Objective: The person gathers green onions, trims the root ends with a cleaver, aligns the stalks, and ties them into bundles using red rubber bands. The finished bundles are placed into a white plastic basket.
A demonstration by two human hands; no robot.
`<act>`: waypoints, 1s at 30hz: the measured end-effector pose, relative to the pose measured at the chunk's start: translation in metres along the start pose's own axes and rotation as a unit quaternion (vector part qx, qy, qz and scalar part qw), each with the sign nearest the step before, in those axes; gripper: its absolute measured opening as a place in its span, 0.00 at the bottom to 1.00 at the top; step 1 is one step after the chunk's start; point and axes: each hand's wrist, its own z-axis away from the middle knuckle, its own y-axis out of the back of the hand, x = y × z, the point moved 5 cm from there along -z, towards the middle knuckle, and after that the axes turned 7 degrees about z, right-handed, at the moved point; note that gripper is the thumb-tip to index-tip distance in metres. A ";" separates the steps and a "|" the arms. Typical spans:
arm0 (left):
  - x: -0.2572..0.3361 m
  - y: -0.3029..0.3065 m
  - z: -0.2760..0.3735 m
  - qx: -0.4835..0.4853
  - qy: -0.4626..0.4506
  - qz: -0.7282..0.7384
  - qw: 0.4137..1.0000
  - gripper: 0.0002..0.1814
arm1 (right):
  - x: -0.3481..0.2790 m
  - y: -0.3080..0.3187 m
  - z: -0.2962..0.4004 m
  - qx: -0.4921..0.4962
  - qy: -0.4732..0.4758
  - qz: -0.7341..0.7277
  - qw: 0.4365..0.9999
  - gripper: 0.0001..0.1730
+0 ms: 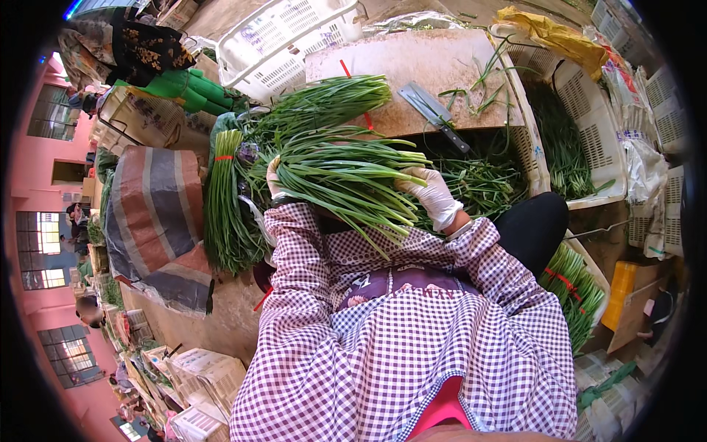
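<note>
Before my chest lies a loose, fanned-out bunch of green garlic chives. My left hand, in a pale glove, grips its left side. At the paler stem ends on the right, my white-gloved right hand pinches some stalks between thumb and fingers. Beyond it another pile of chives rests on a worn board, over a red tie strip that sticks out at both sides. A cleaver-like knife with a black handle lies on the board, its handle past the edge.
Left of me stands a bundle of chives with a red band, beside a striped tarp. Loose trimmings lie below the board. White plastic crates flank the right; another crate stands behind. More banded chives sit near my right knee.
</note>
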 end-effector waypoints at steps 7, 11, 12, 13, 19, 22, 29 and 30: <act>0.006 0.011 -0.001 -0.062 -0.036 -0.031 0.997 0.19 | -0.016 0.012 0.016 -0.049 0.062 0.111 0.991 0.08; 0.008 0.015 0.002 0.020 -0.034 -0.009 0.999 0.17 | -0.016 0.086 0.030 -0.105 0.053 0.223 0.968 0.05; 0.005 0.012 0.002 0.031 -0.023 0.003 0.999 0.16 | -0.003 0.118 0.034 -0.074 -0.048 0.399 0.913 0.06; 0.004 0.008 0.002 0.043 -0.014 0.015 0.999 0.15 | 0.005 0.148 0.039 -0.042 -0.145 0.558 0.816 0.08; -0.002 -0.011 0.005 0.014 -0.027 -0.041 0.999 0.12 | -0.032 0.093 0.048 0.007 0.023 0.474 0.880 0.23; 0.005 0.001 0.002 0.030 -0.047 -0.048 0.997 0.12 | -0.016 0.042 0.030 -0.062 -0.049 0.148 0.986 0.23; 0.011 0.008 0.002 0.059 -0.056 -0.077 0.994 0.10 | 0.008 -0.003 -0.003 -0.052 -0.067 -0.085 0.993 0.16; 0.009 0.006 0.003 0.083 -0.052 -0.069 0.993 0.10 | 0.012 -0.005 -0.004 -0.044 -0.073 -0.101 0.991 0.16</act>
